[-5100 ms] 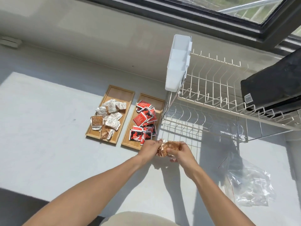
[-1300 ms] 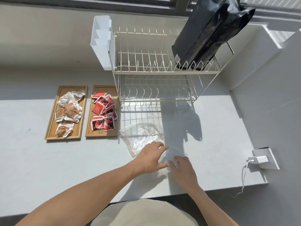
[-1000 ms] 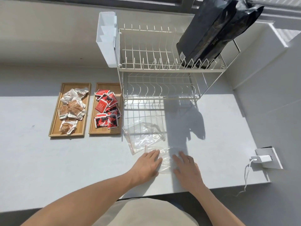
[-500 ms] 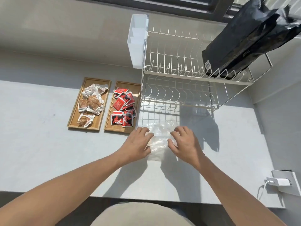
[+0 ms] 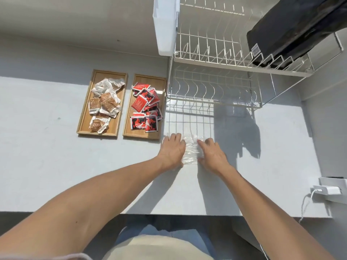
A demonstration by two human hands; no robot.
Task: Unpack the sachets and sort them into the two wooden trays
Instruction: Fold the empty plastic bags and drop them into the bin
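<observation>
Two wooden trays lie side by side on the grey counter. The left tray point(image 5: 82, 117) holds several brown and white sachets point(image 5: 104, 106). The right tray point(image 5: 128, 126) holds several red and black sachets point(image 5: 145, 109). Just right of that tray, empty clear plastic bags point(image 5: 191, 149) lie flat on the counter. My left hand point(image 5: 171, 150) and my right hand point(image 5: 213, 154) rest palm down on either side of the bags, fingers spread, pressing them flat. Neither hand holds a sachet.
A white wire dish rack point(image 5: 212, 85) stands behind the bags, with a white plastic holder point(image 5: 165, 25) on its left end and a black bag point(image 5: 293, 30) on its upper shelf. A white charger and cable point(image 5: 326, 190) sit at the right counter edge.
Both hands have slid the clear bags away from me and leftward, towards the rack and right tray, and now press them flat. Five seconds ago they held a brown sachet.
</observation>
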